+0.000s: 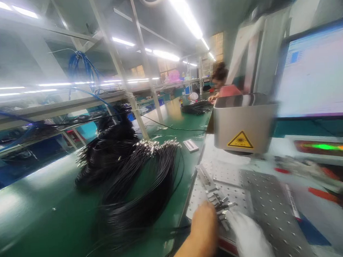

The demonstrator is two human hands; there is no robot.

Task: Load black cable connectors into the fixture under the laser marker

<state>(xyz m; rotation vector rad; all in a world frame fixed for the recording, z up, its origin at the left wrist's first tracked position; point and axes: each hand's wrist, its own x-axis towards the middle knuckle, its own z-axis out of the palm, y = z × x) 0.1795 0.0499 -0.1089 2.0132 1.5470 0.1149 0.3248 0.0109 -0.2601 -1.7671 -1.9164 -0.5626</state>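
Observation:
My left hand (204, 222), bare and slightly blurred, curls over the near end of a slotted metal fixture (211, 187). Black cables (181, 229) run from the green table into that hand, and their silvery connector ends (226, 207) show just past its fingers. In a white glove, my right hand (248, 232) sits beside the fixture, close to those connectors; motion smears its fingers. The fixture rests on a perforated metal plate (264, 208) below a silver machine head (242, 121) with a yellow laser warning sign.
Large bundles of black cables (135, 207) lie on the green table (50, 227) at left, near a small white slotted block (190, 145). Rack posts (125, 81) rise behind. At right are a monitor (318, 71) and a marker pen (292, 202). A co-worker (228, 90) sits farther back.

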